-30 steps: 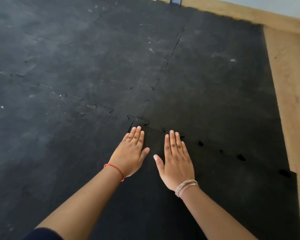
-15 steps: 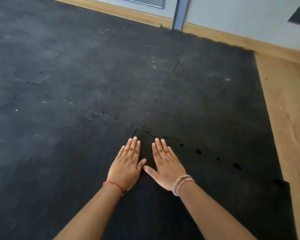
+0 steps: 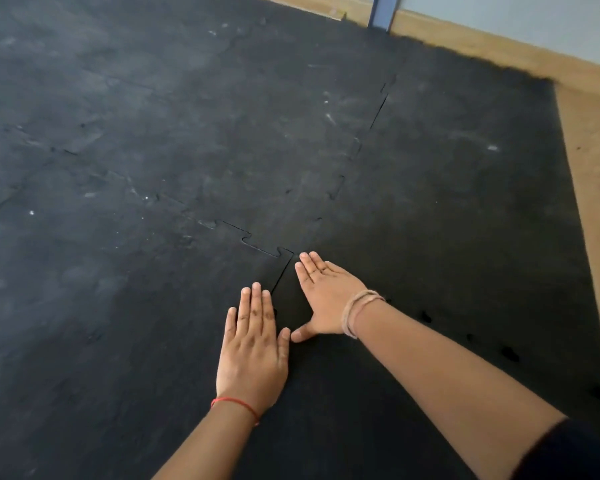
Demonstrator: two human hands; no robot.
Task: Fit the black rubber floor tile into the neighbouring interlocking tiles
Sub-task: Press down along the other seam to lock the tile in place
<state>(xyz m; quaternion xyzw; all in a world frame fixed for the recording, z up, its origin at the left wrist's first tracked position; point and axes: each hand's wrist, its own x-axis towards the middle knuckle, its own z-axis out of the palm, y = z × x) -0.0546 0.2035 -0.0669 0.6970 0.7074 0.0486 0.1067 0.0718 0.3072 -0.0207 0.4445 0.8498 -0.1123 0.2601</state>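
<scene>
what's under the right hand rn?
The right hand lies flat, palm down, on the black rubber tile, fingertips near the corner joint. Whether the seam beneath the palm is fully seated is covered. The left hand lies flat beside it.

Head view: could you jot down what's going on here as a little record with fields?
setting: black rubber floor tiles with jigsaw edges; bare wooden floor at the right
left hand: flat, palm down, fingers together, beside a seam
right hand: flat, palm down, fingers pointing at the corner where the seams meet
tile being fitted: under the hands
seam by hands: thin dark gap visible
right-side joint: dark openings, tabs not fully seated
wrists: red thread on left, beige bands on right
holding anything: no
</scene>
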